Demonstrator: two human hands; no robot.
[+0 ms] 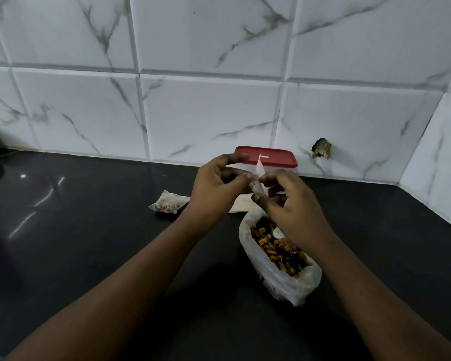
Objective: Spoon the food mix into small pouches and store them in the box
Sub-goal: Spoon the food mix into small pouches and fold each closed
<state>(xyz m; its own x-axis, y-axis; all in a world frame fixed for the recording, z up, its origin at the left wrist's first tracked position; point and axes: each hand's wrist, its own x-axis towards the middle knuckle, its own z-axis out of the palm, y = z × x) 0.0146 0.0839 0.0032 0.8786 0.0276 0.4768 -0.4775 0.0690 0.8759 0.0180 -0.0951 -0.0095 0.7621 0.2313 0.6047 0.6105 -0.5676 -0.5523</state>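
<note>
A small clear pouch [258,175] is held up between both hands above the black counter. My left hand [216,188] pinches its left side and my right hand [289,201] pinches its right side. Below my right hand stands an open plastic bag [284,277] full of orange and dark food mix [276,247], with a white spoon [278,232] lying in it. A filled pouch [167,203] lies on the counter to the left. More flat pouches [241,204] lie under my hands. The box with a red lid [268,156] stands shut against the wall.
White marble-look tiles form the back wall and a side wall at the right. The black counter [89,230] runs left and forward. A broken hole [322,148] shows in the tile right of the box. A dark object sits at the far left edge.
</note>
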